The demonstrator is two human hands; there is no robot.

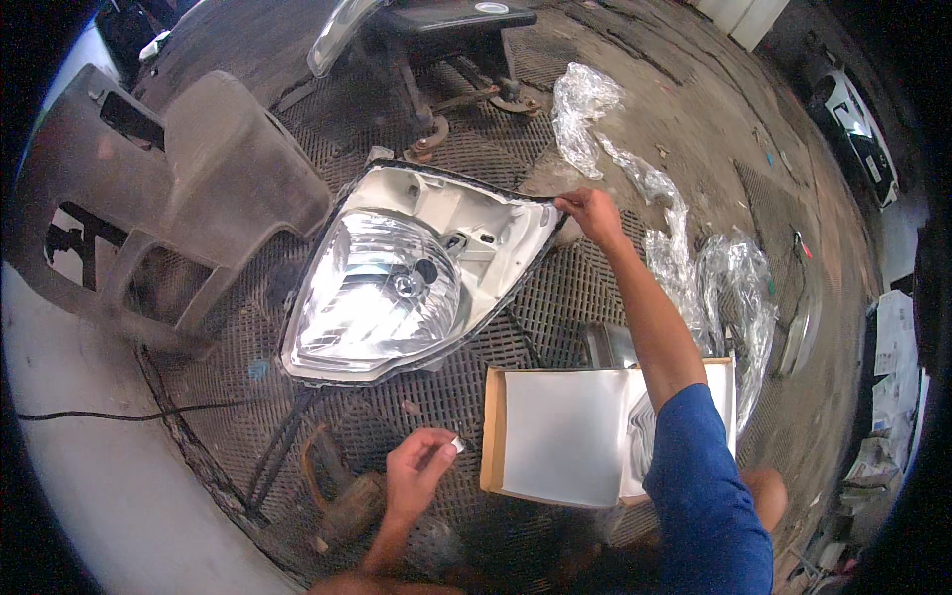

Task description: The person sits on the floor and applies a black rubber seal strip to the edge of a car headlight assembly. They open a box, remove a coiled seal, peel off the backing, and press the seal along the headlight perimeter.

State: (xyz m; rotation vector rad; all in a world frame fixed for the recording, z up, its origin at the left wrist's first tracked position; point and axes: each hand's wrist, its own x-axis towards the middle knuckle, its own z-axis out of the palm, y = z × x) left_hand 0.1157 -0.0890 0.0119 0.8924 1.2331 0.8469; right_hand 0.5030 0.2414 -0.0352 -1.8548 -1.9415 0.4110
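A car headlight housing (474,215), its front lens off, sits in the middle of the view with its shiny ridged reflector (372,283) facing up. A dark line of sealant runs round its rim. My right hand (592,216) grips the pointed far-right corner of the housing between thumb and fingers. Lower down, my left hand (418,468) is closed in a pinch on a small whitish piece (456,445), too small to name. An open carton (560,433) with a white inside lies partly under my right forearm; wavy grey-white sheets show in its right half.
Large grey plastic trim (238,164) stands at the left. Ahead is a black wheeled stool (456,22). Crumpled clear plastic wrap (734,288) trails along the right. A power tool (347,506) lies near my left forearm, and a black cable (129,416) crosses the left side. Perforated matting covers the floor.
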